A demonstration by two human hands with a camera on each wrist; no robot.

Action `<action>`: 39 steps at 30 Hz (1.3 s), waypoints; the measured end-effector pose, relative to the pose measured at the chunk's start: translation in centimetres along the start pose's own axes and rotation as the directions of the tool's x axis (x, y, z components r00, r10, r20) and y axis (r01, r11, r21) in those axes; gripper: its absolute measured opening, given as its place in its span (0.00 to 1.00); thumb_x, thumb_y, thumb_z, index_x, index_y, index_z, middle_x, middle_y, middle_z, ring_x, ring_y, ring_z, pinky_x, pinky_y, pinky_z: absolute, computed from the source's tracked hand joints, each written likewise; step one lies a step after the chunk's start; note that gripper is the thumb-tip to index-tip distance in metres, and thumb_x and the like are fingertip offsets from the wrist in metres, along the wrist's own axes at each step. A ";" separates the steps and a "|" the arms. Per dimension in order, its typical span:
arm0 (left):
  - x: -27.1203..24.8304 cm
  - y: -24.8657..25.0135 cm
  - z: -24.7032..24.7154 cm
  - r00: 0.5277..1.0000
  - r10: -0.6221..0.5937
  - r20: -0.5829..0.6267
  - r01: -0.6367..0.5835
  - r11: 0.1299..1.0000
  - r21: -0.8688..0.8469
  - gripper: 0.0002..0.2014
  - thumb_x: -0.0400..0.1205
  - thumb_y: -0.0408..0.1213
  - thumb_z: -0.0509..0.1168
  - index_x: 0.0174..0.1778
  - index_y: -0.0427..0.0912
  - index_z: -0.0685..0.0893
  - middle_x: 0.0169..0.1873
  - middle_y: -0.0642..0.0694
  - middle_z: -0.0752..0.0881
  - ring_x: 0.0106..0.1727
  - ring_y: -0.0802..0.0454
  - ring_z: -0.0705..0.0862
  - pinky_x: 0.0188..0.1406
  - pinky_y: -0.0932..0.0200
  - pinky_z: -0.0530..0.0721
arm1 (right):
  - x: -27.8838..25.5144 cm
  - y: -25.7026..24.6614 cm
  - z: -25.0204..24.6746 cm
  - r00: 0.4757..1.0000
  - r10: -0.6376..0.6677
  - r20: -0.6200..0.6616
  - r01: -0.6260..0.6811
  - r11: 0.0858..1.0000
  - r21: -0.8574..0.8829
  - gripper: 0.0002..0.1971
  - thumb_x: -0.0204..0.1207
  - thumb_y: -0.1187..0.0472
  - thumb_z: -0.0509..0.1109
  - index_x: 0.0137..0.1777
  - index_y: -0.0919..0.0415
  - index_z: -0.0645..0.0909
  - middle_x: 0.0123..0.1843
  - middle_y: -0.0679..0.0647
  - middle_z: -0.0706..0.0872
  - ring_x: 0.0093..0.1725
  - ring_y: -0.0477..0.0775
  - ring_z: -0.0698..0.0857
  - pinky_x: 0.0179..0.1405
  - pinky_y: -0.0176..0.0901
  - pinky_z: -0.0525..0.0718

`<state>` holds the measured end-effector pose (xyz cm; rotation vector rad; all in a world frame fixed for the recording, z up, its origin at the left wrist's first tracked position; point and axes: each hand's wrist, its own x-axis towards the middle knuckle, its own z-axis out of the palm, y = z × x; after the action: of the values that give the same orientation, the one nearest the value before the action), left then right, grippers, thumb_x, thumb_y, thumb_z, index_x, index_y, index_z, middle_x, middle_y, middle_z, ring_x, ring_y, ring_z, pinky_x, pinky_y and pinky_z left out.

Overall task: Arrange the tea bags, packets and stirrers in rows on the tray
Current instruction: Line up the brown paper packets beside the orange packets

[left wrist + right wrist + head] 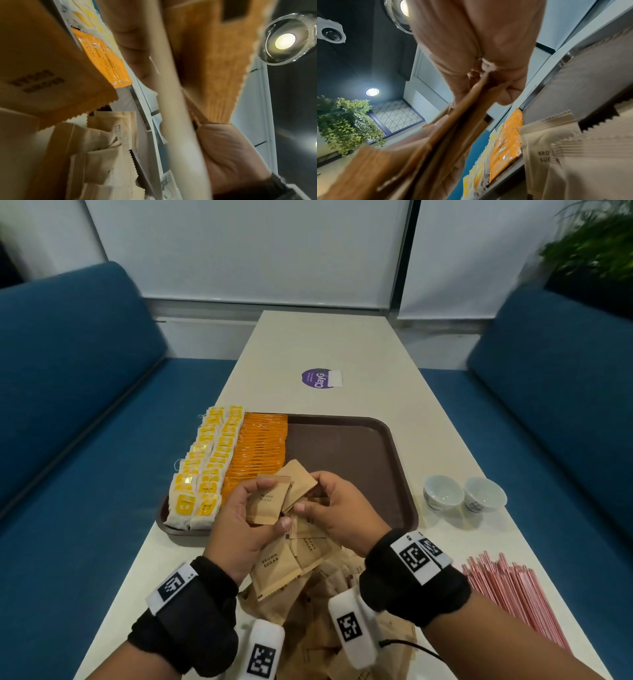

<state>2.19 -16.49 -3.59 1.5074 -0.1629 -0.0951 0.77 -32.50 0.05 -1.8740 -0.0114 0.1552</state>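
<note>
A brown tray (356, 453) lies on the table. Two rows of yellow tea bags (202, 467) fill its left side, with a row of orange packets (260, 446) beside them. Above the tray's near edge my left hand (246, 518) grips a small stack of brown sugar packets (269, 505). My right hand (335, 511) pinches another brown sugar packet (298, 484) against that stack. More brown sugar packets (298, 570) lie heaped on the table beneath my wrists. The right wrist view shows fingers (488, 54) curled round brown packets (450, 121). Pink stirrers (513, 590) lie in a bundle at the right.
Two small white cups (462, 494) stand to the right of the tray. A purple round sticker (318, 378) is farther along the table (342, 344). Blue sofas (68, 405) flank both sides. The tray's right half is bare.
</note>
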 end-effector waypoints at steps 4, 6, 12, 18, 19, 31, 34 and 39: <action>-0.1 -0.3 -0.1 0.999 -0.046 -0.022 0.044 0.997 -0.062 0.27 0.68 0.16 0.72 0.54 0.49 0.78 0.59 0.48 0.82 0.61 0.47 0.82 0.57 0.46 0.83 | -0.2 -0.1 -0.5 0.998 0.064 -0.009 -0.063 0.993 0.101 0.11 0.82 0.61 0.64 0.63 0.54 0.77 0.56 0.50 0.85 0.54 0.46 0.85 0.53 0.39 0.85; 0.0 -0.4 -0.1 0.998 -0.055 -0.031 0.052 0.994 -0.092 0.26 0.69 0.16 0.71 0.54 0.49 0.78 0.60 0.47 0.82 0.60 0.49 0.82 0.55 0.50 0.84 | -0.4 -0.1 -1.2 0.991 0.129 0.017 -0.130 0.969 0.209 0.11 0.82 0.62 0.65 0.63 0.53 0.76 0.56 0.52 0.86 0.54 0.49 0.87 0.53 0.47 0.87; -0.1 -0.4 0.4 0.987 -0.150 -0.048 0.137 0.969 -0.207 0.25 0.71 0.17 0.68 0.55 0.50 0.78 0.61 0.41 0.83 0.59 0.45 0.83 0.50 0.50 0.84 | -0.8 -0.2 -2.5 0.975 0.221 0.032 -0.222 0.944 0.244 0.07 0.71 0.71 0.75 0.45 0.64 0.81 0.47 0.61 0.89 0.49 0.59 0.90 0.44 0.46 0.89; -0.2 0.0 0.2 0.945 -0.324 -0.042 0.294 0.899 -0.324 0.21 0.74 0.20 0.66 0.55 0.49 0.77 0.59 0.36 0.84 0.54 0.40 0.85 0.37 0.50 0.87 | -0.6 -1.0 -3.2 0.962 0.270 0.026 -0.265 0.917 0.297 0.04 0.76 0.68 0.71 0.42 0.63 0.78 0.45 0.60 0.90 0.42 0.55 0.91 0.35 0.42 0.87; -0.2 0.1 0.0 0.936 -0.349 -0.039 0.316 0.885 -0.341 0.20 0.75 0.20 0.66 0.55 0.49 0.77 0.58 0.36 0.84 0.51 0.41 0.86 0.34 0.52 0.88 | -0.5 -1.2 -3.3 0.965 0.263 0.007 -0.254 0.925 0.284 0.04 0.78 0.66 0.69 0.42 0.63 0.78 0.44 0.59 0.90 0.38 0.52 0.90 0.28 0.38 0.83; 0.6 1.9 -2.4 0.889 -0.458 -0.009 0.407 0.800 -0.441 0.20 0.76 0.22 0.65 0.61 0.44 0.77 0.53 0.34 0.86 0.37 0.43 0.88 0.23 0.54 0.88 | 11.2 -3.5 -5.6 0.965 0.147 -0.216 -0.151 0.989 -0.002 0.05 0.75 0.70 0.72 0.43 0.62 0.78 0.35 0.56 0.81 0.28 0.48 0.76 0.16 0.31 0.71; 1.2 2.1 -3.0 0.885 -0.465 0.009 0.420 0.791 -0.446 0.18 0.75 0.23 0.66 0.56 0.47 0.79 0.53 0.34 0.87 0.40 0.40 0.87 0.26 0.51 0.88 | 16.8 -2.3 -6.0 0.947 0.138 -0.291 -0.187 0.971 -0.150 0.03 0.75 0.68 0.72 0.42 0.63 0.80 0.32 0.57 0.81 0.28 0.49 0.76 0.14 0.30 0.71; 2.1 1.8 -3.8 0.871 -0.490 0.017 0.446 0.777 -0.445 0.27 0.62 0.27 0.70 0.58 0.46 0.79 0.51 0.33 0.87 0.42 0.37 0.87 0.36 0.47 0.83 | 24.0 1.2 -6.2 0.933 0.216 -0.286 -0.318 0.868 -0.381 0.08 0.76 0.68 0.72 0.53 0.67 0.85 0.53 0.63 0.87 0.52 0.60 0.86 0.58 0.49 0.84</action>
<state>4.82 -12.97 -1.87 1.0650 0.3102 -0.4319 25.15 -36.66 -1.69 -2.3147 0.4143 0.1282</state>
